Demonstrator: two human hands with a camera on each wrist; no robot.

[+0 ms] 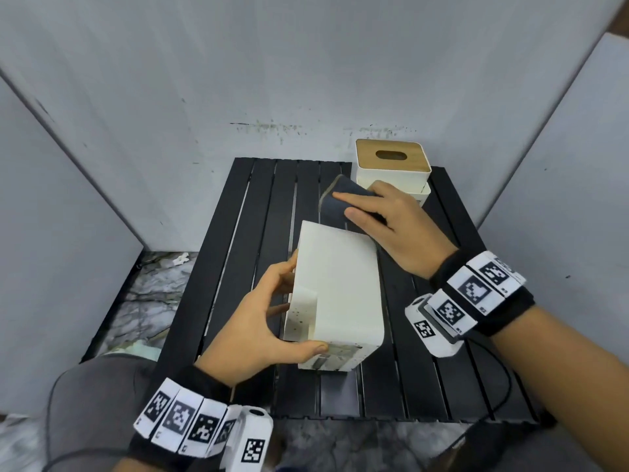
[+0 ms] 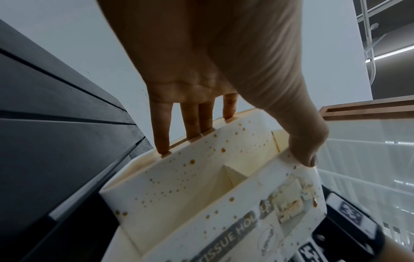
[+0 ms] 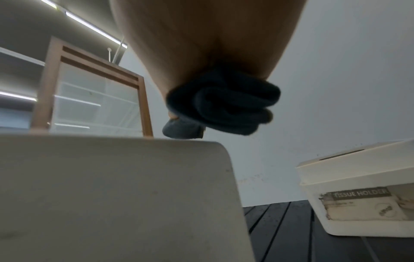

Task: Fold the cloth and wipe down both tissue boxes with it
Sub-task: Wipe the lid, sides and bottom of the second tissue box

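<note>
A white tissue box lies tipped on its side in the middle of the black slatted table, its open speckled underside facing left. My left hand grips it, thumb on the near end and fingers over the far rim. My right hand holds a folded dark blue cloth just beyond the box's far top edge; the cloth is bunched in the palm above the box. A second white tissue box with a wooden lid stands upright at the table's back right.
Grey panels wall the table on three sides. A marbled floor shows at the left. A cable runs over the table's near right corner. A wooden-framed shelf unit stands in the background of the wrist views.
</note>
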